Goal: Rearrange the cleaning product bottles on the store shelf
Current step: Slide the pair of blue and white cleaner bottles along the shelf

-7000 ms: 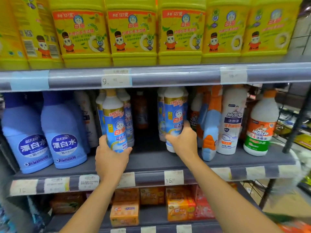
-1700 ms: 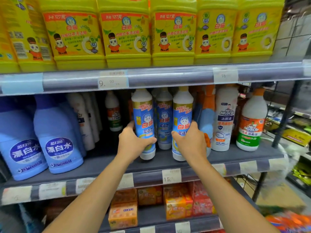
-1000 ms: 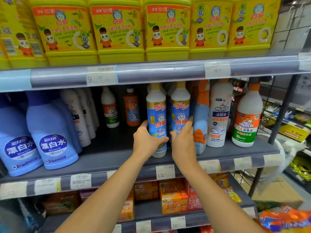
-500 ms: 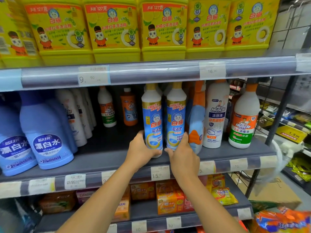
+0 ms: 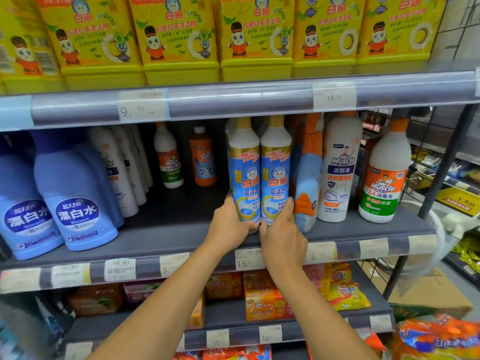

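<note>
Two tall white bottles with blue cat labels stand side by side, touching, at the front of the grey middle shelf (image 5: 166,235). My left hand (image 5: 228,222) grips the base of the left bottle (image 5: 244,167). My right hand (image 5: 281,235) grips the base of the right bottle (image 5: 275,167). More bottles of the same kind stand hidden behind them. A blue and orange angled bottle (image 5: 307,183) leans right beside the right bottle.
Blue bleach jugs (image 5: 75,203) fill the shelf's left end, white bottles (image 5: 117,172) behind them. A white Mr Muscle bottle (image 5: 337,172) and another (image 5: 384,178) stand at the right. Two small bottles (image 5: 168,159) (image 5: 205,159) sit at the back. Yellow detergent tubs (image 5: 176,35) line the shelf above.
Both hands slid down the two cat-label bottles to their bases, and the bottles came together to stand touching. The view shifted slightly right.
</note>
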Demonstrator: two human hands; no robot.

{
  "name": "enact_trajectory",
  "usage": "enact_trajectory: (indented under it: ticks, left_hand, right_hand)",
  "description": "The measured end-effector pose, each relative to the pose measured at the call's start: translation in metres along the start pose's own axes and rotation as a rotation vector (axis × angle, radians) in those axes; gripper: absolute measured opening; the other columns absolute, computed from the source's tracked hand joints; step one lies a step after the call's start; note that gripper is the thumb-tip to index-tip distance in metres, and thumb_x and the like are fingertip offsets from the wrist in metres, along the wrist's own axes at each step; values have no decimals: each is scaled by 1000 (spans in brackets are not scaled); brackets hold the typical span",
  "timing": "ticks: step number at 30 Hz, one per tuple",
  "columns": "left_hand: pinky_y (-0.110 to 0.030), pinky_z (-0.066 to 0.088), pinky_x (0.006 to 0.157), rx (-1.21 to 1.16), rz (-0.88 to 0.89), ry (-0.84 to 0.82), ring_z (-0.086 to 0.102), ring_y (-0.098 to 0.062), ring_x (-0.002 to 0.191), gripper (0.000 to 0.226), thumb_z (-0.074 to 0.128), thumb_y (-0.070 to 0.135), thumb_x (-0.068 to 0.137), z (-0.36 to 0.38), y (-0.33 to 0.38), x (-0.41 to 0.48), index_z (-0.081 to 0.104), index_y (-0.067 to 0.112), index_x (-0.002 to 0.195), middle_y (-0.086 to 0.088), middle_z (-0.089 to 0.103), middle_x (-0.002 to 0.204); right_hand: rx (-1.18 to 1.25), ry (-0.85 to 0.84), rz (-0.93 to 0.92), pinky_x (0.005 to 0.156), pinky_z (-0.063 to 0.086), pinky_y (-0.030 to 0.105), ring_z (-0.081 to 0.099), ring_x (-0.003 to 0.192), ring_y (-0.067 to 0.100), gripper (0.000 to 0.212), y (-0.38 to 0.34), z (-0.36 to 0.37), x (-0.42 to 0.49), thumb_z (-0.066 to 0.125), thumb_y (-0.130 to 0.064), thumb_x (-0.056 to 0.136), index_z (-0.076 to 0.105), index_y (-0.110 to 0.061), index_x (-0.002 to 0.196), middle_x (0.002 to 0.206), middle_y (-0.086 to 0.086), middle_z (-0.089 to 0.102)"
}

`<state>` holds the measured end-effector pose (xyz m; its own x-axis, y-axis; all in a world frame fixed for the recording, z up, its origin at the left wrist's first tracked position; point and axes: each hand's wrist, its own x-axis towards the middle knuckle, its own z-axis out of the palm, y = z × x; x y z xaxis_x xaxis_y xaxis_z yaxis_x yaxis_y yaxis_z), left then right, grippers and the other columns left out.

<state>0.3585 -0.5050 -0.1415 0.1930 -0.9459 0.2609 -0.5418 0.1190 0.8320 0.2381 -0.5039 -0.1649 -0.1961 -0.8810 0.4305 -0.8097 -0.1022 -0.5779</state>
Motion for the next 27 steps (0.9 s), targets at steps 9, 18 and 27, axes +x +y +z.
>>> enact_trajectory:
  ticks: [9, 18, 27]
  left_hand:
    - [-8, 45, 61, -1, -30, -41, 59, 7, 87, 76, 83, 18, 72, 4, 1, 0, 39, 22, 134, 17, 59, 104]
    - [-10, 54, 70, -124, -16, 199, 62, 2, 96, 74, 88, 21, 64, 10, 5, -5, 43, 27, 123, 8, 61, 115]
    - [-38, 56, 89, -22, 64, 292, 60, -13, 108, 73, 88, 25, 64, 15, 2, -8, 51, 20, 127, -1, 61, 119]
  right_hand:
    - [-23, 5, -17, 64, 51, 38, 68, 90, 30, 82, 5, -5, 2, 63, -43, 87, 20, -7, 147, 116, 11, 64]
    - [11, -31, -76, 64, 52, 36, 67, 93, 28, 83, 12, -4, 4, 56, -43, 92, 11, -6, 151, 121, 12, 62]
    - [-47, -16, -153, 55, 45, 32, 68, 83, 29, 84, 16, -5, 4, 56, -42, 92, 9, -5, 152, 111, 11, 64]
